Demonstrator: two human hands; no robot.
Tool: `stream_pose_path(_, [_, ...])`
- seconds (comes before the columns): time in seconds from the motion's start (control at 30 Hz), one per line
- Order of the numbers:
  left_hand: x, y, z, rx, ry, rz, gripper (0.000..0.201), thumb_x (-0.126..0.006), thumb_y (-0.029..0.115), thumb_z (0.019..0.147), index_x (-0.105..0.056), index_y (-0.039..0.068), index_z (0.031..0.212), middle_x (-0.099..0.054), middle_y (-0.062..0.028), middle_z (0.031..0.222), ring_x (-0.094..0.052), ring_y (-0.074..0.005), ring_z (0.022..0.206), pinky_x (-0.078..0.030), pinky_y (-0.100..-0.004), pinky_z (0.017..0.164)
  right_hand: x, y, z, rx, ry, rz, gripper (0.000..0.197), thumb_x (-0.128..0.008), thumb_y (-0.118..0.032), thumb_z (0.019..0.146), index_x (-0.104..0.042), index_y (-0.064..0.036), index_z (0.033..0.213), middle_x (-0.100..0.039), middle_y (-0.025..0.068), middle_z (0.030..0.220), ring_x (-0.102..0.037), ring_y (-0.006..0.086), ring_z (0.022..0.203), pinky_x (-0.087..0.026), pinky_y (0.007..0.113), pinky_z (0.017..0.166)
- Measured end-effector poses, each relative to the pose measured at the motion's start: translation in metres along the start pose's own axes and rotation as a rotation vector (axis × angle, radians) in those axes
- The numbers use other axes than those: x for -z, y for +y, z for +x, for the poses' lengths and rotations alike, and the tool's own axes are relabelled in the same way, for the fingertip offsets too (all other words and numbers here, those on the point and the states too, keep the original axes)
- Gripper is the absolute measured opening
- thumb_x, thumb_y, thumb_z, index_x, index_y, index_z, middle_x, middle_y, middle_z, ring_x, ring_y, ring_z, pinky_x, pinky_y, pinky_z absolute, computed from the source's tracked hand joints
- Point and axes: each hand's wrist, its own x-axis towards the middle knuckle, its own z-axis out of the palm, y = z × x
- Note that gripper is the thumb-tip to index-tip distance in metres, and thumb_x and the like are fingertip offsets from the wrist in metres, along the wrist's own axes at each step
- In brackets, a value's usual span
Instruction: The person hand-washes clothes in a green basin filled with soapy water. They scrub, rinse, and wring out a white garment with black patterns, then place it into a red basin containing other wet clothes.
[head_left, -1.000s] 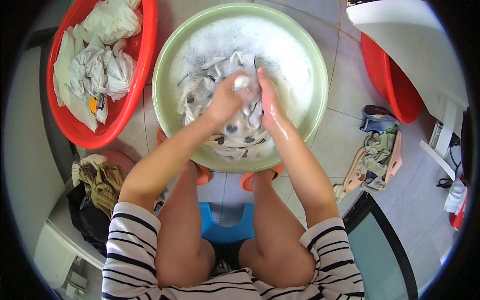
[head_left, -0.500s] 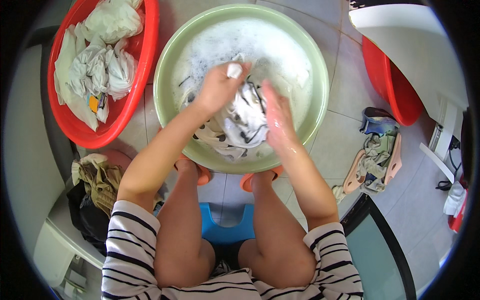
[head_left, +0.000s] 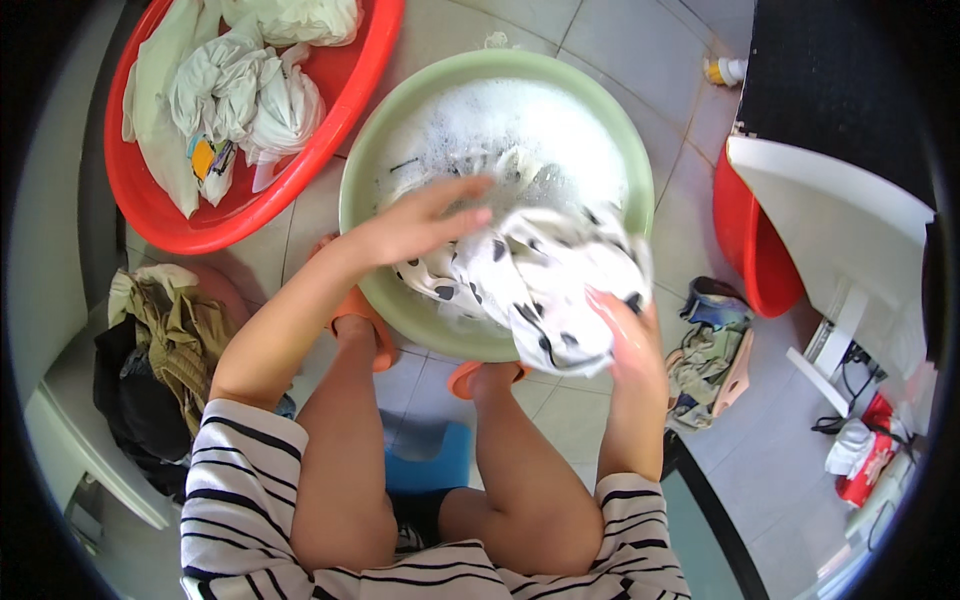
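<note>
Pale green basin of suds on a tiled floor, seen from above, with a red basin of wrung white laundry touching its upper-left rim. A white cloth with black spots is drawn up out of the water and hangs over the near right rim of the green basin, wet and bunched. The left hand lies on the cloth's left part with fingers spread nearly flat, pressing rather than gripping; its fingertips reach toward the foam. The right hand is at the cloth's lower right edge, wet and blurred; its fingers seem curled into the fabric, but how tightly cannot be told. Both forearms rise from striped sleeves at the lower edge; bare knees and a blue stool sit between them. A heap of dark and olive clothes lies left; a second red tub, half hidden under a white object, stands right. A small bottle is hard to make out.
</note>
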Motion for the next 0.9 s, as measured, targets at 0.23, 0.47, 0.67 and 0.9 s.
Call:
stream_pose_path(0.23, [-0.008, 0.007, -0.043, -0.092, -0.059, 0.358, 0.064, -0.066, 0.035, 0.076, -0.042, 0.012, 0.131, -0.053, -0.0191, 0.119, -0.049, -0.0335, 0.112, -0.036, -0.0391, 0.096, -0.007, -0.055, -0.079, 0.283, 0.041, 0.315, 0.056, -0.061, 0.002, 0.072, -0.043, 0.0033, 0.125, -0.056, 0.0184, 0.114, -0.058, 0.0291, 0.101, -0.045, 0.039, 0.091])
stream_pose_path(0.47, [-0.011, 0.042, -0.060, -0.282, -0.029, -0.207, 0.032, -0.059, -0.001, 0.072, -0.055, 0.007, 0.103, -0.058, -0.0072, 0.082, -0.056, -0.0143, 0.075, -0.044, -0.0268, 0.069, 0.008, -0.081, -0.103, 0.472, -0.065, 0.162, 0.049, -0.060, -0.001, 0.075, -0.048, 0.0015, 0.123, -0.056, 0.0144, 0.116, -0.055, 0.0253, 0.106, -0.043, 0.038, 0.094])
stream_pose_path(0.67, [-0.012, 0.052, -0.087, -0.515, 0.017, -0.468, 0.024, -0.058, -0.008, 0.069, -0.059, 0.000, 0.091, -0.061, -0.0047, 0.086, -0.056, -0.0116, 0.078, -0.044, -0.0252, 0.068, -0.013, -0.050, -0.033, 0.116, -0.066, -0.523, 0.040, -0.063, -0.009, 0.083, -0.050, 0.0003, 0.121, -0.057, 0.0064, 0.111, -0.055, 0.0144, 0.097, -0.043, 0.026, 0.083])
stream_pose_path(0.9, [-0.044, 0.055, -0.086, -0.565, 0.038, 0.041, 0.021, -0.060, 0.006, 0.069, -0.061, 0.011, 0.089, -0.060, -0.0053, 0.077, -0.058, -0.0275, 0.076, -0.046, -0.0374, 0.064, -0.038, 0.013, -0.012, 0.534, -0.398, -0.889, 0.043, -0.065, -0.011, 0.075, -0.051, -0.0039, 0.115, -0.054, 0.0155, 0.112, -0.050, 0.0300, 0.108, -0.039, 0.039, 0.090])
